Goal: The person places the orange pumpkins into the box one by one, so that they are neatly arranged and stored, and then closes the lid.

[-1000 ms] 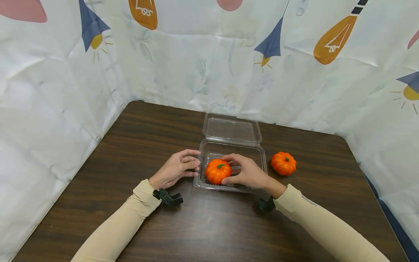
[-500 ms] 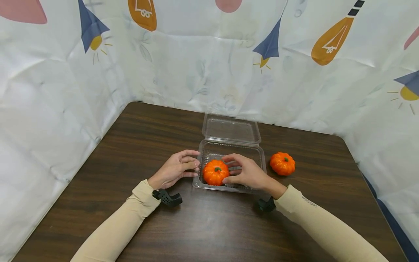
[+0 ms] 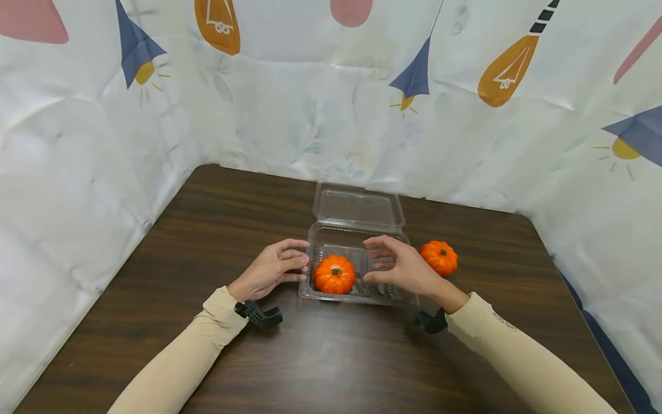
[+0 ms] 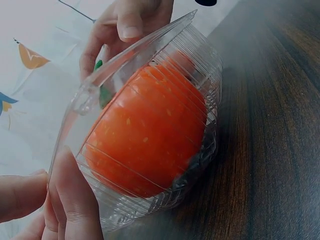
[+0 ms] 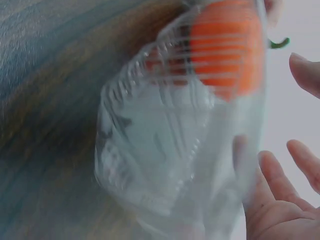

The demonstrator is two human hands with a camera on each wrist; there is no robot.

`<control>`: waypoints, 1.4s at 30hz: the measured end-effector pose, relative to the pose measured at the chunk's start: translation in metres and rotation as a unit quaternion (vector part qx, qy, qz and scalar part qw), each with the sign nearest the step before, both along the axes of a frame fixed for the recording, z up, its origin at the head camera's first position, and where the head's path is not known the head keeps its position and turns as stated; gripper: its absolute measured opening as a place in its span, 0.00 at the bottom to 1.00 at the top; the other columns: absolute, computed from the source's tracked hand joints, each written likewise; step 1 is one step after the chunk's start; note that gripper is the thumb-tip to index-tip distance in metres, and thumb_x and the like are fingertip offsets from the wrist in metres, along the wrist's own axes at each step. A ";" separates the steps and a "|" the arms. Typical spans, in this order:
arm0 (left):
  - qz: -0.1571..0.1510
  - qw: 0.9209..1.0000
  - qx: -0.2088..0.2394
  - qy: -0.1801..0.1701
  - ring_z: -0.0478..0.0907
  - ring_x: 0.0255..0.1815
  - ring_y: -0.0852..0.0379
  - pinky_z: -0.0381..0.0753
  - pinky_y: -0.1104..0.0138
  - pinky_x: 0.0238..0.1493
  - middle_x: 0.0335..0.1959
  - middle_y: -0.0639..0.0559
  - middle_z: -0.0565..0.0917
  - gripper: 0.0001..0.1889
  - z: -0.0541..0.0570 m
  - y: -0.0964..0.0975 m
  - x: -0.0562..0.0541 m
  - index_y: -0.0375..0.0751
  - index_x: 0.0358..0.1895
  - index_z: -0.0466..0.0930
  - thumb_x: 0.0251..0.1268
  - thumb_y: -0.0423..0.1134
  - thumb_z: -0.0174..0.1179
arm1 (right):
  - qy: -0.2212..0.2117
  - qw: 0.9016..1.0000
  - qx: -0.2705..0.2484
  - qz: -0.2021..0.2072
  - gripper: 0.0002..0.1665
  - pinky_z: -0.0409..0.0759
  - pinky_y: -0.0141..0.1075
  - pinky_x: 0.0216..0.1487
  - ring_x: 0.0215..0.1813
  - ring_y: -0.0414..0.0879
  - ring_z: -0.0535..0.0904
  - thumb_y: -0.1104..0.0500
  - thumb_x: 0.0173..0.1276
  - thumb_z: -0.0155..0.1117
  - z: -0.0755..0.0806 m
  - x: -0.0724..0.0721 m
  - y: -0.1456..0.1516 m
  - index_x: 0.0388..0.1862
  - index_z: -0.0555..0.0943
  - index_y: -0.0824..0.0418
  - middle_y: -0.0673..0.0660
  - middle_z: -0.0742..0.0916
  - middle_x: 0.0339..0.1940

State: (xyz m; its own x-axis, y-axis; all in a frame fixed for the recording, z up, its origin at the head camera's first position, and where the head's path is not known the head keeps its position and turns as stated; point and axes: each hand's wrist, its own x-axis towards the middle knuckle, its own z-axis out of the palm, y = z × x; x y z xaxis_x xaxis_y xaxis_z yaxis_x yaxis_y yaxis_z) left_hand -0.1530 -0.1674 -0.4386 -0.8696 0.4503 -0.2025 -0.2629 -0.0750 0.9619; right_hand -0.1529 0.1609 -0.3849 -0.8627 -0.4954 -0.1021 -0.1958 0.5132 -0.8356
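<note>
Head view shows pumpkin [image 3: 335, 274] in container [image 3: 338, 241], unreadable sleeve lettering [image 3: 504, 322].

White printed cloth [image 3: 269, 115] behind brown table [image 3: 320, 356]

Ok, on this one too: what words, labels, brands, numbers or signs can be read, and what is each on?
None can be read.
Right sleeve: a small dark marking like lettering, too small to read.
Printed cloth: drawn motifs, plus faint marks too pale to make out.
Clear container, pumpkin inside it, pumpkin beside it: no lettering visible.
</note>
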 end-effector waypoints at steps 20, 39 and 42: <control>-0.001 1.000 0.001 -0.004 0.85 0.42 0.61 0.90 0.66 0.49 0.42 0.57 0.85 0.29 0.000 -0.001 0.000 0.34 0.75 0.61 0.77 0.34 0.60 | 0.040 0.997 -0.025 -0.068 0.42 0.85 0.38 0.64 0.71 0.61 0.78 0.56 0.63 0.80 0.030 0.001 0.052 0.74 0.71 0.54 0.63 0.76 0.73; -0.001 1.000 -0.009 -0.005 0.84 0.43 0.61 0.90 0.66 0.49 0.43 0.58 0.85 0.29 0.001 -0.001 -0.001 0.34 0.75 0.62 0.77 0.34 0.60 | 0.066 0.989 -0.038 -0.126 0.39 0.83 0.24 0.61 0.63 0.26 0.79 0.56 0.69 0.74 0.041 0.008 0.098 0.76 0.69 0.50 0.55 0.76 0.72; -0.003 1.000 -0.010 -0.004 0.85 0.43 0.61 0.90 0.66 0.50 0.43 0.58 0.85 0.29 0.001 -0.001 -0.001 0.34 0.76 0.61 0.77 0.34 0.59 | 0.076 0.987 -0.034 -0.137 0.39 0.82 0.22 0.60 0.62 0.26 0.79 0.56 0.69 0.74 0.042 0.009 0.104 0.76 0.69 0.51 0.54 0.77 0.71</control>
State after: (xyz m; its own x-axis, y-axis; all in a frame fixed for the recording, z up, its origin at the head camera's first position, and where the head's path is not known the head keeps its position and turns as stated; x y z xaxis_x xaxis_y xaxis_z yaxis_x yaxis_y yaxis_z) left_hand -0.1535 -0.1683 -0.4373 -0.8652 0.4516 -0.2180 -0.2707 -0.0546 0.9611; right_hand -0.1436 0.2651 -0.3434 -0.9680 -0.2427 0.0631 -0.1824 0.5086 -0.8414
